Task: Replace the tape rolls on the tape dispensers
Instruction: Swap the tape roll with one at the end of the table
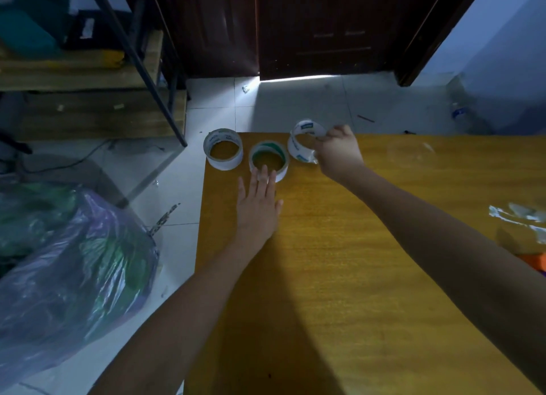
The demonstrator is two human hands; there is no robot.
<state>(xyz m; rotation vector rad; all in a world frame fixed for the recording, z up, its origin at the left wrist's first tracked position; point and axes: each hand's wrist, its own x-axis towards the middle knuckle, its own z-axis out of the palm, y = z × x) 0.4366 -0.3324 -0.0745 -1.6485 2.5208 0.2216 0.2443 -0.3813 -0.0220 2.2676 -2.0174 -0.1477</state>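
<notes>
Right hand (336, 152) pinches a light, stiff tape core (304, 140) by its rim at the counter's (354, 247) far edge while the left hand (257, 208) rests flat and open, fingertips on the middle roll (269, 158).

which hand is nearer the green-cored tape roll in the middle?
Left. The left hand lies flat with fingertips touching the green-cored tape roll; the right hand is beside it, gripping the tilted white roll.

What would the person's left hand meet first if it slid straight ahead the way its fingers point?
The left hand lies flat on the wooden table, fingers pointing away from the person. Its fingertips already reach the near rim of the green-cored tape roll, so that roll comes first; whether they touch it is unclear.
</notes>
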